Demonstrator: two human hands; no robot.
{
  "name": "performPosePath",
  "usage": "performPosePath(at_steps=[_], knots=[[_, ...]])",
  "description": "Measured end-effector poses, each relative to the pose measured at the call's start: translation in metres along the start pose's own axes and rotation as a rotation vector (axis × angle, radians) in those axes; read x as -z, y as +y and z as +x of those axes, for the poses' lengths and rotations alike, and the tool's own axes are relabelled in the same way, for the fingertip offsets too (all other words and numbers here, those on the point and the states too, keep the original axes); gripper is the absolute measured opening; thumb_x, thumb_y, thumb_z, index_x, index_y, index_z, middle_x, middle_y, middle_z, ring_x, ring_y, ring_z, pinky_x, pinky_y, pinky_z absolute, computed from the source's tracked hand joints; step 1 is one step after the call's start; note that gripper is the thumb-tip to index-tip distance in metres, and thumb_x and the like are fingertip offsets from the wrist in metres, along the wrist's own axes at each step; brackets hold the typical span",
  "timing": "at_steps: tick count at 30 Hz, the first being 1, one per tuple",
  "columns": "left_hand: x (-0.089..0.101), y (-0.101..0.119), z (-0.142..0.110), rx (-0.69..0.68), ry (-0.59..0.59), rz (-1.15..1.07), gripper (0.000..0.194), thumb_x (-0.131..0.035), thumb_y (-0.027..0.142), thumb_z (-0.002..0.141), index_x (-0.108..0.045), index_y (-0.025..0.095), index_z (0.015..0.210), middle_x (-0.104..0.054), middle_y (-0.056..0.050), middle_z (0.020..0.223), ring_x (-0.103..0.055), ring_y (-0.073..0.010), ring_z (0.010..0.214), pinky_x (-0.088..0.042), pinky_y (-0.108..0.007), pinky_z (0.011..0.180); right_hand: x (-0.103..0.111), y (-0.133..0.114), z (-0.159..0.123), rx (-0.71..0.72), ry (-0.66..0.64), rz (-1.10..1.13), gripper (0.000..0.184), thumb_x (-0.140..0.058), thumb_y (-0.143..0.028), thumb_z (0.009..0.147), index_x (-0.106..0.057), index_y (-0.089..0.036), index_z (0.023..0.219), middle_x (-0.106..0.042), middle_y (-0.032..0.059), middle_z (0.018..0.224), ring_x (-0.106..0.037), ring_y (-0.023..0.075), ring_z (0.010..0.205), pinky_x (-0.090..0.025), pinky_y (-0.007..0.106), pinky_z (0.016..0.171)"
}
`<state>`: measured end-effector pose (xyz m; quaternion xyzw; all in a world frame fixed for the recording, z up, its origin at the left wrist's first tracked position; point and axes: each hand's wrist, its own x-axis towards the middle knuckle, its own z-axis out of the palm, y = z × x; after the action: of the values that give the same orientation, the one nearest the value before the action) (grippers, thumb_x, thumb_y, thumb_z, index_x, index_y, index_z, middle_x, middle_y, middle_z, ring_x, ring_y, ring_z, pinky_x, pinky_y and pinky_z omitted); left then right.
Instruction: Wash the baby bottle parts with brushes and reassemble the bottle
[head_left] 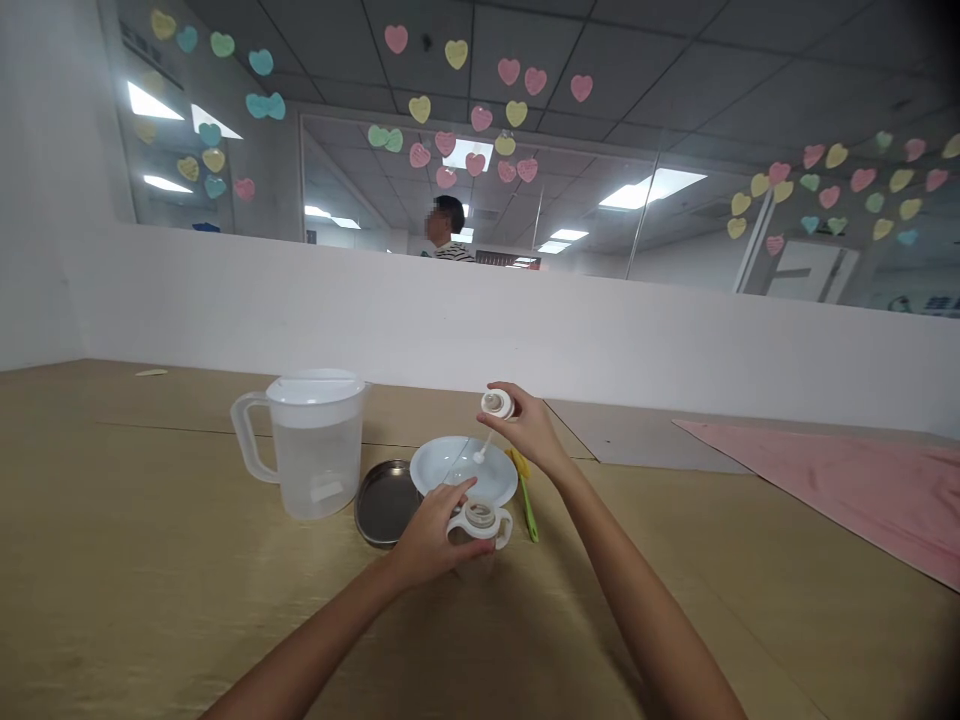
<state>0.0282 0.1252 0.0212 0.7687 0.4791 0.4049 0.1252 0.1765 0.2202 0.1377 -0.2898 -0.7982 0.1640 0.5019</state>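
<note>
Two white parts in play, thin straw [483, 444] slanting toward 7 o'clock

Right hand [526, 428] is up high, thumb and fingers closed in a firm pinch on a round white cap [496, 404]. That straw hangs from the cap, its long axis running down toward 7 o'clock, and its tip sits over a white bowl [506, 480]. Left hand [427, 532] is lower and closer to the body, fingers curled around a two-handled white ring [480, 520] that sits at its 3 o'clock. So the ring lies at 6 o'clock from the cap, with the straw tip at 12 o'clock from the ring and well clear of it. Left hand is the nearer one to the ring; right hand has the straw. A steel dish [362, 505] lies at 10 o'clock from the left hand, a lidded plastic pitcher [315, 470] beyond it, and a yellow-green utensil [527, 505] just beside the bowl at its 4 o'clock.
</note>
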Motion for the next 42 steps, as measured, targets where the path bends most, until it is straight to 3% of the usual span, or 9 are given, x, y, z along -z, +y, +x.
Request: performPosePath(at_steps=[6, 10, 16, 19, 25, 28, 30, 36, 42], knots=[[0.000, 0.000, 0.001, -0.046, -0.018, 0.060, 0.066, -0.057, 0.056, 0.073, -0.045, 0.018, 0.126, -0.056, -0.011, 0.107, -0.050, -0.0243, 0.101, -0.039, -0.039, 0.090, -0.021, 0.052, 0.003, -0.084, -0.078, -0.167, 0.038, -0.070, -0.031, 0.060, -0.062, -0.018, 0.096, -0.066, 0.0033, 0.092, -0.058, 0.0184, 0.083, -0.043, 0.031, 0.076], [-0.001, 0.001, 0.002, -0.081, -0.025, 0.082, 0.060, -0.056, 0.055, 0.074, -0.049, 0.019, 0.122, -0.057, -0.009, 0.103, -0.050, -0.0237, 0.099, -0.040, -0.039, 0.088, -0.031, 0.071, -0.003, -0.170, -0.115, -0.199, 0.037, -0.070, -0.029, 0.060, -0.062, -0.018, 0.094, -0.066, 0.0034, 0.091, -0.059, 0.0179, 0.081, -0.043, 0.030, 0.074], [0.000, 0.004, 0.002, -0.097, -0.040, 0.109, 0.058, -0.055, 0.055, 0.075, -0.050, 0.019, 0.120, -0.057, -0.008, 0.101, -0.050, -0.0229, 0.096, -0.041, -0.038, 0.086, -0.038, 0.076, -0.009, -0.191, -0.314, -0.156, 0.034, -0.072, -0.030, 0.058, -0.065, -0.021, 0.090, -0.066, 0.0019, 0.089, -0.059, 0.0165, 0.078, -0.044, 0.027, 0.069], [0.002, 0.005, 0.002, -0.099, -0.042, 0.124, 0.056, -0.055, 0.055, 0.075, -0.052, 0.020, 0.118, -0.058, -0.008, 0.100, -0.050, -0.0228, 0.096, -0.041, -0.037, 0.085, -0.042, 0.074, -0.014, -0.204, -0.327, -0.167, 0.033, -0.074, -0.030, 0.054, -0.066, -0.021, 0.085, -0.067, 0.0025, 0.086, -0.059, 0.0178, 0.076, -0.044, 0.028, 0.066], [0.004, 0.007, 0.002, -0.115, -0.043, 0.126, 0.055, -0.055, 0.055, 0.075, -0.052, 0.020, 0.118, -0.058, -0.008, 0.099, -0.051, -0.0223, 0.093, -0.042, -0.035, 0.083, -0.051, 0.071, -0.023, -0.298, -0.405, 0.000, 0.034, -0.071, -0.042, 0.059, -0.063, -0.020, 0.083, -0.059, -0.0033, 0.053, -0.052, 0.0120, 0.039, -0.039, 0.023, 0.043], [0.004, 0.008, 0.003, -0.119, -0.043, 0.126, 0.055, -0.055, 0.055, 0.075, -0.052, 0.020, 0.117, -0.058, -0.008, 0.099, -0.051, -0.0225, 0.093, -0.042, -0.035, 0.082, -0.055, 0.069, -0.024, -0.363, -0.362, 0.115, 0.035, -0.067, -0.048, 0.063, -0.059, -0.020, 0.082, -0.058, -0.0043, 0.053, -0.049, 0.0107, 0.036, -0.038, 0.022, 0.040], [0.004, 0.008, 0.002, -0.120, -0.043, 0.125, 0.054, -0.054, 0.055, 0.075, -0.053, 0.020, 0.116, -0.058, -0.007, 0.098, -0.051, -0.0224, 0.093, -0.042, -0.035, 0.082, -0.056, 0.068, -0.023, -0.368, -0.333, 0.069, 0.033, -0.063, -0.050, 0.067, -0.057, -0.020, 0.079, -0.060, -0.0029, 0.060, -0.051, 0.0106, 0.042, -0.038, 0.022, 0.043], [0.002, 0.004, 0.002, -0.120, -0.044, 0.121, 0.054, -0.055, 0.055, 0.075, -0.052, 0.020, 0.117, -0.058, -0.008, 0.099, -0.052, -0.0227, 0.094, -0.042, -0.036, 0.084, -0.054, 0.071, -0.018, -0.247, -0.230, -0.095, 0.035, -0.047, -0.054, 0.078, -0.053, -0.019, 0.079, -0.061, 0.0008, 0.078, -0.054, 0.0130, 0.067, -0.038, 0.023, 0.059], [0.002, 0.003, 0.002, -0.121, -0.047, 0.117, 0.056, -0.054, 0.055, 0.075, -0.051, 0.020, 0.119, -0.058, -0.008, 0.102, -0.051, -0.0224, 0.097, -0.041, -0.035, 0.086, -0.050, 0.061, -0.009, -0.260, -0.129, -0.104, 0.039, -0.056, -0.055, 0.068, -0.048, -0.017, 0.064, -0.051, -0.0029, 0.062, -0.044, 0.0101, 0.056, -0.030, 0.022, 0.052]])
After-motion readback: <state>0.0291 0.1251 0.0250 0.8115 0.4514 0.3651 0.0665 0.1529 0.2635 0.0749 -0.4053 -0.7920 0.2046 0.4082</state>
